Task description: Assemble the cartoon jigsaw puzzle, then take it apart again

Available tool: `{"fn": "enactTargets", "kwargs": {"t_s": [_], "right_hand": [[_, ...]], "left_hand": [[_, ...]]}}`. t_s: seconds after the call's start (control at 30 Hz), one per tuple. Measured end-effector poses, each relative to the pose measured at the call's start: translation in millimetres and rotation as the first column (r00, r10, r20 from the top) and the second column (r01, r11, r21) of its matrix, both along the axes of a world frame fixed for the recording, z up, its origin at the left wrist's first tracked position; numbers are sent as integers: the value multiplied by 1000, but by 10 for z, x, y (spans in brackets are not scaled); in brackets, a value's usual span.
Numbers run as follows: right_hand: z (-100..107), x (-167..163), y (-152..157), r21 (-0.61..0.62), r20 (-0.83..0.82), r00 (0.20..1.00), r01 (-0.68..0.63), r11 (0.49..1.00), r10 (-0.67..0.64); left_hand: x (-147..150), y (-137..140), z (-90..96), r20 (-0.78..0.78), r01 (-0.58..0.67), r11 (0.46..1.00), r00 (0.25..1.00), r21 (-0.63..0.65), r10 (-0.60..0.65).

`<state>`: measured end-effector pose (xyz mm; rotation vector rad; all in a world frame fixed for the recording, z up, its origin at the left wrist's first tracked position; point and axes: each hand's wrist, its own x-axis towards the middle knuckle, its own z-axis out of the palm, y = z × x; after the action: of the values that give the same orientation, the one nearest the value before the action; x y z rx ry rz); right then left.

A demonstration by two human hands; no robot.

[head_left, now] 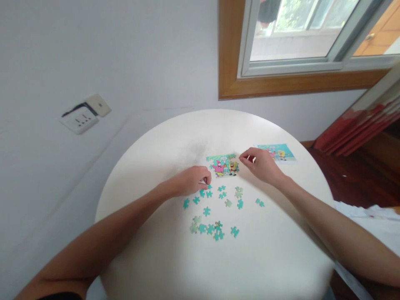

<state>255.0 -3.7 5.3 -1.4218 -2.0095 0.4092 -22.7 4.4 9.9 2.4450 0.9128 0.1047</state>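
A partly joined jigsaw puzzle point(223, 166) with a pink starfish and a yellow sponge character lies mid-table, its right edge uneven. My right hand point(261, 166) is at that edge, thumb and fingertips pinched together; anything between them is too small to make out. On the puzzle's lower left, my left hand point(191, 181) has curled fingers, its thumb tip beside a teal puzzle piece point(209, 187). Whether it grips something is unclear. Several loose teal and pale green pieces are scattered nearer me, among them a teal piece point(206, 211) and a yellow-marked piece point(218, 225).
A picture card point(284, 152) with the same characters lies beyond my right hand, near the edge of the round white table point(150, 250). The wall with a socket point(79, 119) and a window point(293, 33) borders the far side; a red curtain point(350, 125) hangs right.
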Motion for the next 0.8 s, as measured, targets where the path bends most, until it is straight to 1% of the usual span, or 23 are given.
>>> {"fn": "enactTargets", "kwargs": {"t_s": [0.13,0.23,0.37,0.47,0.53,0.67,0.73,0.8], "right_hand": [[-21,-19,-5,-16,-20,1000,-14,1000,14],[-44,-32,-9,-35,-27,999,-33,999,32],[-63,-20,7,-48,-51,998,-33,998,31],[-69,-23,14,-73,-95,995,-41,996,34],[-69,-40,10,-97,-118,992,-60,993,48],[-59,-70,-5,-122,-122,990,-92,988,77],[-53,-71,-8,-129,-121,990,-90,988,74],[-54,-65,-7,-129,-124,990,-85,988,69]], "left_hand": [[13,-25,-13,28,-54,997,998,-47,55],[50,-33,-4,121,-116,987,984,-112,129],[121,-21,-25,253,-217,968,936,-130,244],[169,-13,-78,313,-288,944,892,-162,326],[191,-8,-107,319,-317,929,875,-189,364],[197,11,-106,310,-323,916,868,-238,387],[176,28,-78,283,-311,911,879,-271,385],[142,47,-45,228,-274,911,909,-307,350]]}}
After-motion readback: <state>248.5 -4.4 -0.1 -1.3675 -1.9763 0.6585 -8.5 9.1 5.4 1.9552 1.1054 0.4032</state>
